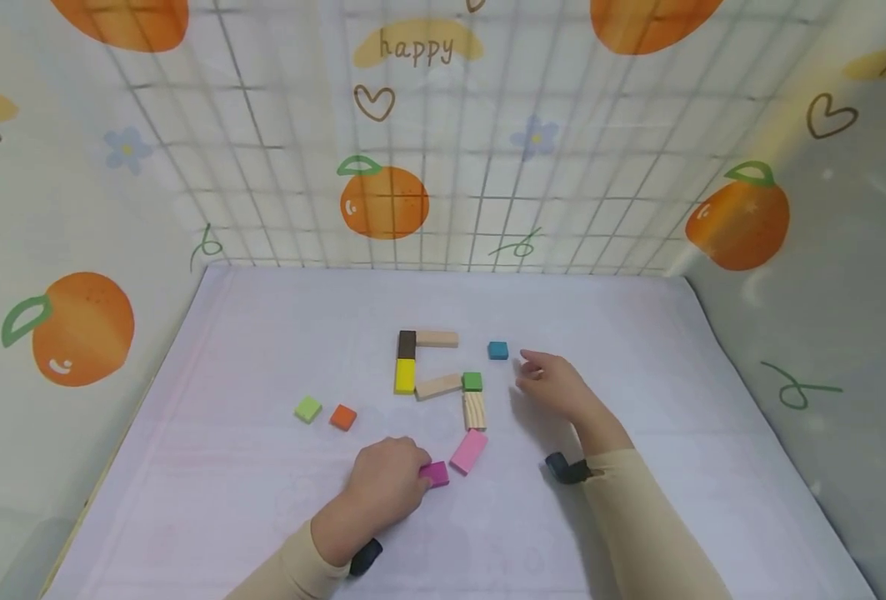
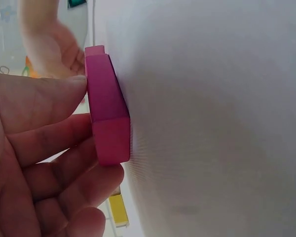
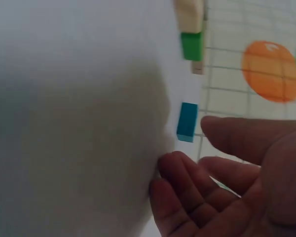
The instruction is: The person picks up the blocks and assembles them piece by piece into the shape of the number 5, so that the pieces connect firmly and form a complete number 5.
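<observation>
The left hand (image 1: 386, 483) lies knuckles-up on the white table (image 1: 225, 500), forearm angled in from below, its fingertips (image 2: 84, 128) curled against a magenta block (image 1: 435, 474) lying flat just beside a pink block (image 1: 468, 451). Farther on, the right hand (image 1: 551, 385) hovers loosely, fingers (image 3: 187, 182) gently bent and holding nothing, near a blue block (image 1: 498, 350) that lies apart from it.

A light green cube (image 1: 308, 408) and an orange cube (image 1: 342, 417) lie side by side toward the surface's (image 1: 262, 333) left edge; orange-printed sheets (image 1: 382, 200) wall its far edge.
</observation>
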